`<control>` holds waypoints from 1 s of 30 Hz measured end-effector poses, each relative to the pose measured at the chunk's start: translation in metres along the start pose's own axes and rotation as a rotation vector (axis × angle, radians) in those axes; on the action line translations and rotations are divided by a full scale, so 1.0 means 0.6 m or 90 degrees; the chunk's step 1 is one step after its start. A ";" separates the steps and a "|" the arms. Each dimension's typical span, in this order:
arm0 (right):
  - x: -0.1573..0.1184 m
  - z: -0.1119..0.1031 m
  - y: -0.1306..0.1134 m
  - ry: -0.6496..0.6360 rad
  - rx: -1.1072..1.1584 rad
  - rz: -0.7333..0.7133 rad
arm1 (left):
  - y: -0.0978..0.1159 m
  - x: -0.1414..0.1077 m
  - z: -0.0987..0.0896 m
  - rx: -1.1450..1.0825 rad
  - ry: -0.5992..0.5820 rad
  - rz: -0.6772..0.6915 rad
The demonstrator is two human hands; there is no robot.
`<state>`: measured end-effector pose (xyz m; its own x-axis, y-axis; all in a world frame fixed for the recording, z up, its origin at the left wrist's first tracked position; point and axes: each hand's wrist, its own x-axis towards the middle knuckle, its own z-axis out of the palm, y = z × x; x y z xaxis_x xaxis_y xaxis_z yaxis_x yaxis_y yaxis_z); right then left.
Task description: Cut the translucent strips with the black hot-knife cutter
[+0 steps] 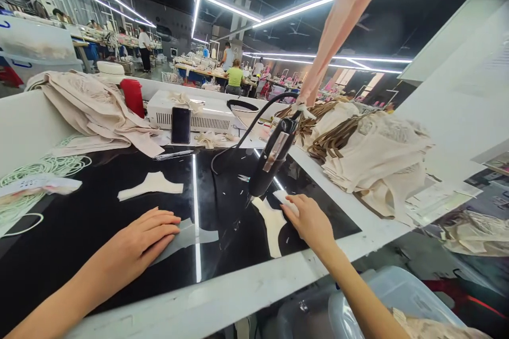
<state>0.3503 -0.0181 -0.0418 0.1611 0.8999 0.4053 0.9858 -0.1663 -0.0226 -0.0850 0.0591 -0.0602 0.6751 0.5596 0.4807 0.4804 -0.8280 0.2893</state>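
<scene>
My left hand (149, 235) lies flat, fingers stretched out, on a thin see-through grey piece (194, 235) on the black glossy work surface (99, 228). Between the thumb and fingers of my right hand (309, 218) is a small white piece (283, 200), its kind unclear. Just left of that hand lies a cream fabric cutout (271, 226). Above its upper end hangs a black cylindrical tool (272, 159) with a pointed tip, neither hand on it. A second cream cutout (151, 185) rests beyond my left hand.
Pinkish stretched bands (334, 26) hold the tool up, and a black cable (254, 122) runs to a white box (159, 108). Small scissors (244, 178) and a phone (181, 125) are beyond. Garment piles (374, 153) flank the right; green cords (51, 169) lie left. Other people work far off.
</scene>
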 end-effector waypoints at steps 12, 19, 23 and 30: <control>0.039 0.016 -0.037 -0.019 -0.101 0.043 | -0.006 -0.008 0.008 0.031 0.004 -0.013; 0.045 0.016 -0.039 -0.051 -0.052 0.112 | -0.006 -0.009 0.009 0.042 0.004 -0.002; 0.047 0.010 -0.031 -0.075 0.022 0.168 | -0.004 -0.009 0.008 0.047 0.005 0.002; 0.052 0.005 -0.015 -0.100 0.157 0.240 | -0.002 -0.005 0.007 0.035 0.015 0.007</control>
<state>0.3469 0.0126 -0.0317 0.4962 0.8484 0.1841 0.8359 -0.4096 -0.3655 -0.0852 0.0586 -0.0656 0.6678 0.5490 0.5026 0.5035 -0.8305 0.2383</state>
